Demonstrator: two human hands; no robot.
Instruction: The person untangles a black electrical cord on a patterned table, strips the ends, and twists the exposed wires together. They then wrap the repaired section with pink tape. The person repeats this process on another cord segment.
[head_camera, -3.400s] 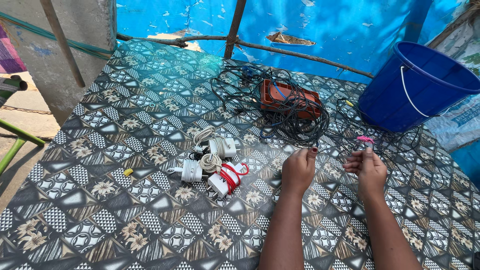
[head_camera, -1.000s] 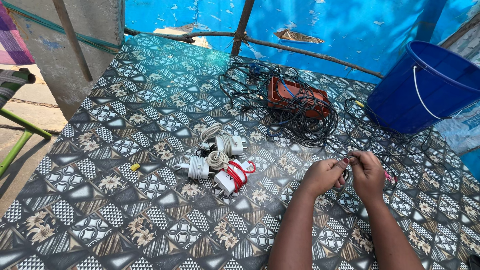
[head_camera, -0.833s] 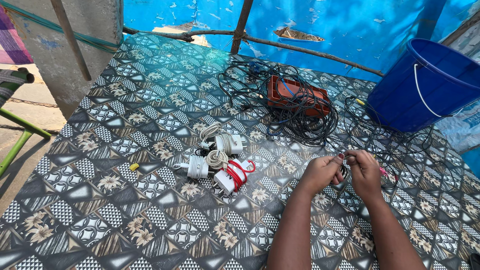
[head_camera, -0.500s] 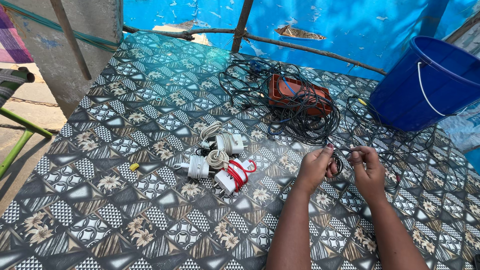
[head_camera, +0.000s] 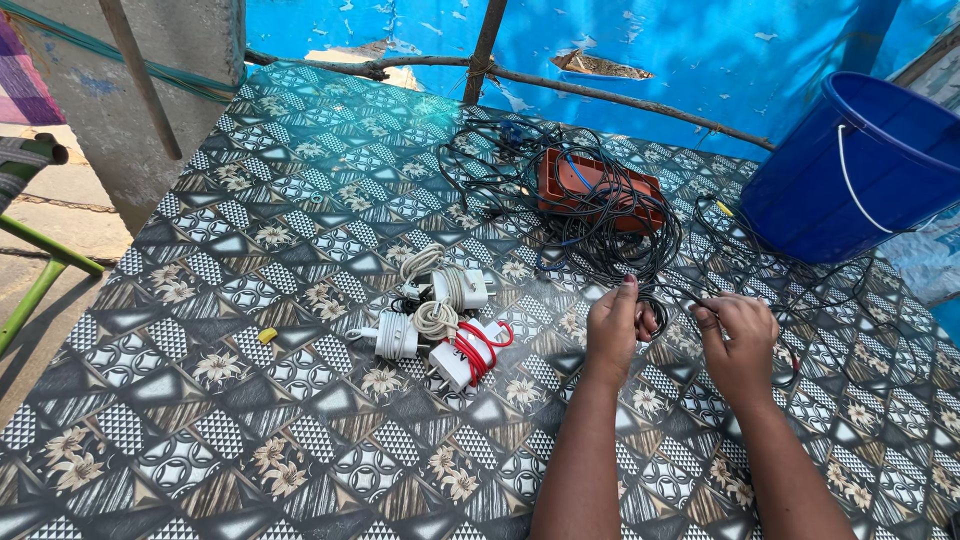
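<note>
Since a second ago both my hands have drawn a little apart; they were bunched together on one spot of the black cable (head_camera: 600, 215), and now a short stretch of it runs between them; since the first frame they have also slid nearer the orange box (head_camera: 598, 188).

My left hand (head_camera: 612, 325) is curled with the fingers pressed together, pinching the cable at the near edge of the tangle, just below the box; my right hand (head_camera: 738, 335) lies to the right of it, fingers bent down onto the same strand, though whether they pinch it or only press it to the bench (head_camera: 250, 200) I cannot tell.

I judge I am at the step of teasing one strand loose from the heap; the next move would call for a firm pinch with the left hand while the right draws the strand along without dragging the whole tangle.

The cable lies heaped over and around the box, its loops spilling right toward the blue bucket (head_camera: 860, 170), which stands well to the right of the box; left of and below the box, near my left hand but not touching it, sit the white chargers (head_camera: 440, 320), one bound with red cord (head_camera: 483, 350); a small yellow bit (head_camera: 267, 335) lies farther left.
</note>
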